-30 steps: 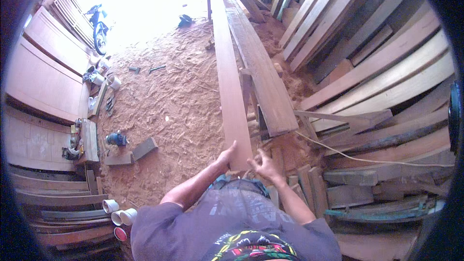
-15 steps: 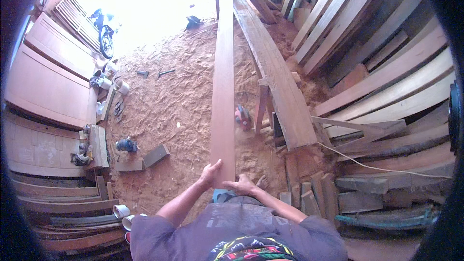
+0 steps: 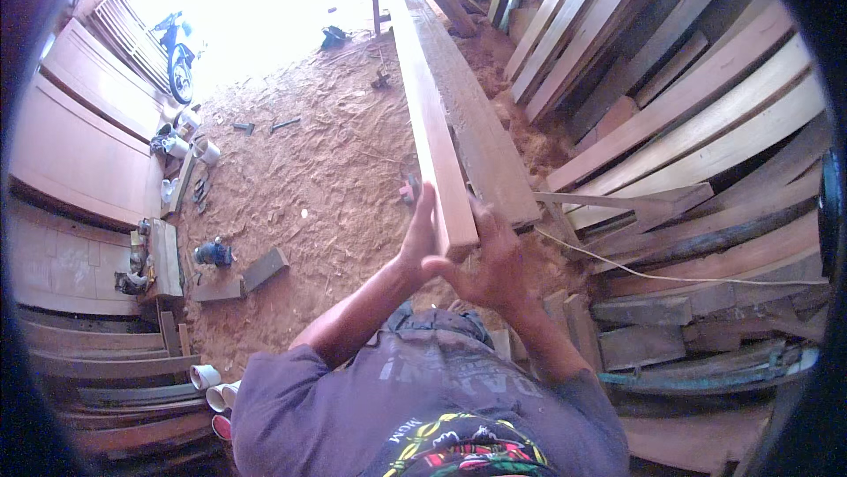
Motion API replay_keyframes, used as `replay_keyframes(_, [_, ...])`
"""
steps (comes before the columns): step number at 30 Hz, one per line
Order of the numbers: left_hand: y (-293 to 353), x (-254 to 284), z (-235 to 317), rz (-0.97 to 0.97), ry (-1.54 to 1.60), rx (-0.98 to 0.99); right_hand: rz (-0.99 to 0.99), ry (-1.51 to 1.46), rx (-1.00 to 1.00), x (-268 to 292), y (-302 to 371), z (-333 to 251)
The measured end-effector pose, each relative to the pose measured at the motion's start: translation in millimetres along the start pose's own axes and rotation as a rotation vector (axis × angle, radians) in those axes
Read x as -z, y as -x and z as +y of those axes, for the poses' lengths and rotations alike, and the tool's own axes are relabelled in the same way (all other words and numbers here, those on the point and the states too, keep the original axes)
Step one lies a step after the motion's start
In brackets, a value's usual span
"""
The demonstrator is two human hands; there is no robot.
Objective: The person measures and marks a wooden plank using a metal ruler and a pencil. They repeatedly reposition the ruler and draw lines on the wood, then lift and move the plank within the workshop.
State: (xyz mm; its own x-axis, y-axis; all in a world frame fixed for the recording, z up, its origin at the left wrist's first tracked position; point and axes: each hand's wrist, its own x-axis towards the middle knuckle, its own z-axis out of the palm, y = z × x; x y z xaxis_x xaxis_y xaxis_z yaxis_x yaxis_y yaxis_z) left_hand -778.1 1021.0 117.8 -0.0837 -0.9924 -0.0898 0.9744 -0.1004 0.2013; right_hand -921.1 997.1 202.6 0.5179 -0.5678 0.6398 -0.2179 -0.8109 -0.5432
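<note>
A long reddish wooden plank (image 3: 431, 128) stretches away from me toward the bright far end, its near end raised in front of my body. My left hand (image 3: 418, 243) presses along the plank's left side near that end. On the other side, my right hand (image 3: 496, 267) grips the right edge, its thumb reaching under the end toward my left hand; its fingers are partly hidden. Just right of the plank lies a long, rough wooden bench board (image 3: 496, 155), partly covered by it. A small red tool (image 3: 408, 190) on the floor shows beside my left fingertips.
Stacked boards (image 3: 679, 150) lean along the right, with a pale cord (image 3: 653, 277) across them. Wooden panels (image 3: 97, 155) stand at the left. A blue power tool (image 3: 213, 253), wood blocks (image 3: 265, 270) and a hammer (image 3: 243, 127) lie on the shaving-strewn floor. A motorcycle (image 3: 180, 62) stands far left.
The plank's near end has come up and swung right toward the bench board, turning so its narrow edge shows. Both hands have moved up and right with it, still holding its end.
</note>
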Motion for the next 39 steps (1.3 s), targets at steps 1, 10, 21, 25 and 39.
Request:
replay_keyframes(1, [-4,-17,1,-0.003,0.033,-0.021,0.033,0.014,0.025,3,-8,-1])
replay_keyframes(10, [-29,-106,24,-0.163,-0.175,-0.184,0.289,-0.034,0.180,26,-81,-10])
replay_keyframes(21, [-47,-124,35,-0.186,-0.249,-0.235,0.392,-0.072,0.274,33,-116,-7])
replay_keyframes(25, [-52,-125,36,-0.191,-0.262,-0.245,0.425,-0.073,0.302,33,-120,-5])
replay_keyframes(39, [-53,-127,37,-0.186,-0.297,-0.259,0.446,-0.109,0.295,32,-122,-8])
